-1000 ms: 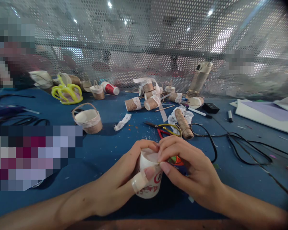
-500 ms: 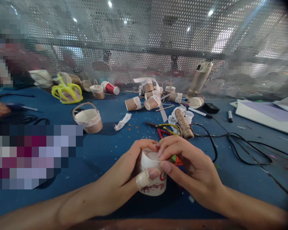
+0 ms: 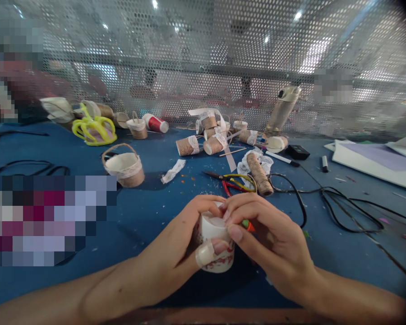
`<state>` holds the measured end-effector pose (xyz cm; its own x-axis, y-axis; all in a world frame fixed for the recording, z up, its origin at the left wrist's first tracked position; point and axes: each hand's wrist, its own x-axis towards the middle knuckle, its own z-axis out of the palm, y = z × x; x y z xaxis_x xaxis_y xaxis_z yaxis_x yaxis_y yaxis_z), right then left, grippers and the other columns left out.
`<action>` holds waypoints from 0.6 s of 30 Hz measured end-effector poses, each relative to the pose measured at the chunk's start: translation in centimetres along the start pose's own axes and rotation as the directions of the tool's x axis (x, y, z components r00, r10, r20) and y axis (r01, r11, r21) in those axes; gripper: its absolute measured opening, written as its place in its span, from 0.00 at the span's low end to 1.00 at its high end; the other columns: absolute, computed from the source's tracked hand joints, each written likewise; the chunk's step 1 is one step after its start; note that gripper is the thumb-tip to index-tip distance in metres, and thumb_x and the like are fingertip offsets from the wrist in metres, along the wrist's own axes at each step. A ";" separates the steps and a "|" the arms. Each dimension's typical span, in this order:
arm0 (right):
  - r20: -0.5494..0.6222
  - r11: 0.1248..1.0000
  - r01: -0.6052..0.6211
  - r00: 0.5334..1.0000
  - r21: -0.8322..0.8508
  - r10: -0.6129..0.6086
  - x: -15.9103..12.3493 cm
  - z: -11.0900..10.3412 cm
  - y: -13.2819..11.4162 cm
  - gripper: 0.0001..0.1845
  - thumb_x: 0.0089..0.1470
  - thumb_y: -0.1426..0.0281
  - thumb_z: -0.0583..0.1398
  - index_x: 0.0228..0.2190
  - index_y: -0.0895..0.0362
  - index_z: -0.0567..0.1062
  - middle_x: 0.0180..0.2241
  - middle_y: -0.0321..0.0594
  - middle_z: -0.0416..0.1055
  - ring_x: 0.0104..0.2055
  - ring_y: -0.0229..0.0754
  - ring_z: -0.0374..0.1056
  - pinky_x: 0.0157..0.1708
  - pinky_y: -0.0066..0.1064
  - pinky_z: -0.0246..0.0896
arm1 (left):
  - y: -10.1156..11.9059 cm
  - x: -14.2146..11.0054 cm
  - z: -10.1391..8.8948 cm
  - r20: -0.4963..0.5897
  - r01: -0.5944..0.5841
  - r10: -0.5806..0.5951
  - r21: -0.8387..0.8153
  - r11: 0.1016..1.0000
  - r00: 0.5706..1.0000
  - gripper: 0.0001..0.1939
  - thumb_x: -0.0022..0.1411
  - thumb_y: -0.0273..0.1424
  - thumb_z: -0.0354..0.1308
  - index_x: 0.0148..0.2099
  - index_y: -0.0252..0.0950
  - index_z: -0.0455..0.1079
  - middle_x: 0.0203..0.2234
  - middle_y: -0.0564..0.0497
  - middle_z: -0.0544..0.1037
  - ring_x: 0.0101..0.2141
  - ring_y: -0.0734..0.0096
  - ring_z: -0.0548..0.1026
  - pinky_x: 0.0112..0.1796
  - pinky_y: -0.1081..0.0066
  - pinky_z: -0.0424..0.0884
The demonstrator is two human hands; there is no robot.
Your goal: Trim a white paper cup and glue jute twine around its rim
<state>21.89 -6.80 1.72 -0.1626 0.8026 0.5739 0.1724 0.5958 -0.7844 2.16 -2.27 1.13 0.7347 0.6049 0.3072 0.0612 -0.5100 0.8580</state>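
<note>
A white paper cup [image 3: 212,232] with red printing stands tilted a little between my hands, its open top facing up. My left hand [image 3: 186,243] wraps round the cup's left side, the taped thumb pressing on its front. At the right of the rim, my right hand [image 3: 270,234] pinches the cup's edge between thumb and fingers. Beyond my fingers lie scissors [image 3: 235,181] with yellow and red handles and a roll of twine [image 3: 259,174] on white lace. An orange and green item peeks out behind my right hand, mostly hidden.
A twine-wrapped basket [image 3: 126,169] with a handle stands at left, near a strip of lace [image 3: 173,171]. Several small wrapped cups [image 3: 214,143] lie at the back by a bottle [image 3: 282,110]. Black cable [image 3: 345,225] loops at right; white boards [image 3: 375,162] lie beyond it.
The cup has turned in my hands, its printed mark shifting to the right behind my fingers. Another person's hand at the far left came in and has gone, along with the blue tool there.
</note>
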 end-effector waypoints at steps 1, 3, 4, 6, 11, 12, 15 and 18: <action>-0.012 1.000 0.015 1.000 -0.009 -0.016 0.0 0.1 0.0 0.06 0.59 0.79 0.61 0.36 0.56 0.75 0.38 0.38 0.73 0.44 0.39 0.71 0.48 0.33 0.67 | 0.0 0.0 0.0 -0.001 -0.007 0.007 0.004 1.000 1.000 0.15 0.72 0.29 0.52 0.57 0.49 0.55 0.58 0.53 0.63 0.61 0.66 0.60 0.59 0.68 0.60; -0.030 0.999 0.045 0.998 -0.030 -0.046 0.1 0.2 0.0 0.07 0.58 0.80 0.61 0.36 0.57 0.75 0.38 0.39 0.74 0.44 0.38 0.71 0.48 0.33 0.67 | 0.1 -0.1 0.0 -0.002 -0.022 0.022 0.011 1.000 1.000 0.15 0.72 0.29 0.52 0.56 0.49 0.55 0.58 0.52 0.62 0.61 0.65 0.60 0.58 0.67 0.59; -0.033 0.998 0.057 0.998 -0.038 -0.058 0.1 0.2 0.0 0.07 0.58 0.80 0.61 0.36 0.57 0.75 0.38 0.39 0.74 0.43 0.39 0.71 0.48 0.33 0.68 | 0.1 -0.2 0.0 -0.006 -0.028 0.028 0.015 0.999 1.000 0.16 0.72 0.29 0.52 0.57 0.49 0.55 0.58 0.52 0.62 0.61 0.64 0.61 0.58 0.67 0.59; -0.018 0.996 0.069 0.997 -0.047 -0.070 0.2 0.1 0.0 0.07 0.58 0.80 0.62 0.37 0.57 0.76 0.37 0.39 0.74 0.44 0.39 0.71 0.49 0.33 0.68 | 0.1 -0.2 0.0 -0.019 -0.026 0.027 0.016 1.000 0.999 0.16 0.71 0.29 0.52 0.57 0.50 0.55 0.58 0.52 0.63 0.60 0.64 0.61 0.59 0.66 0.59; 0.058 0.997 0.065 0.996 -0.035 -0.062 0.5 -0.6 -0.4 0.10 0.62 0.79 0.57 0.39 0.58 0.78 0.40 0.42 0.75 0.47 0.40 0.72 0.55 0.36 0.65 | 0.2 -0.3 -0.4 -0.027 0.007 -0.007 0.002 1.000 1.000 0.17 0.71 0.29 0.53 0.58 0.49 0.56 0.57 0.50 0.65 0.61 0.61 0.61 0.59 0.65 0.61; 0.066 0.998 0.059 0.996 -0.038 -0.057 0.5 -0.7 -0.5 0.10 0.62 0.79 0.57 0.39 0.58 0.78 0.41 0.42 0.75 0.48 0.40 0.71 0.54 0.35 0.65 | 0.2 -0.3 -0.4 -0.025 0.010 -0.010 0.002 1.000 1.000 0.17 0.71 0.29 0.53 0.58 0.49 0.56 0.57 0.50 0.65 0.61 0.61 0.61 0.58 0.64 0.61; 0.058 0.996 0.067 0.996 -0.062 -0.064 0.6 -0.8 -0.4 0.08 0.59 0.79 0.61 0.39 0.58 0.77 0.40 0.42 0.74 0.47 0.40 0.71 0.51 0.32 0.67 | 0.3 -0.3 -0.5 -0.024 0.018 -0.018 -0.007 1.000 1.000 0.18 0.71 0.29 0.54 0.58 0.48 0.56 0.57 0.49 0.66 0.59 0.61 0.64 0.57 0.63 0.63; 0.041 0.993 0.090 0.995 -0.071 -0.087 0.5 -0.6 -0.3 0.08 0.56 0.80 0.64 0.37 0.58 0.77 0.38 0.40 0.75 0.45 0.40 0.72 0.50 0.33 0.67 | 0.4 -0.2 -0.4 -0.024 0.021 -0.021 -0.002 1.000 0.999 0.17 0.71 0.30 0.54 0.58 0.47 0.57 0.56 0.47 0.67 0.57 0.60 0.66 0.56 0.63 0.65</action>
<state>22.36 -6.54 2.37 -0.2167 0.7458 0.6299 0.2252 0.6660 -0.7111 1.77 -2.30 1.55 0.7167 0.6300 0.2990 0.0754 -0.4963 0.8649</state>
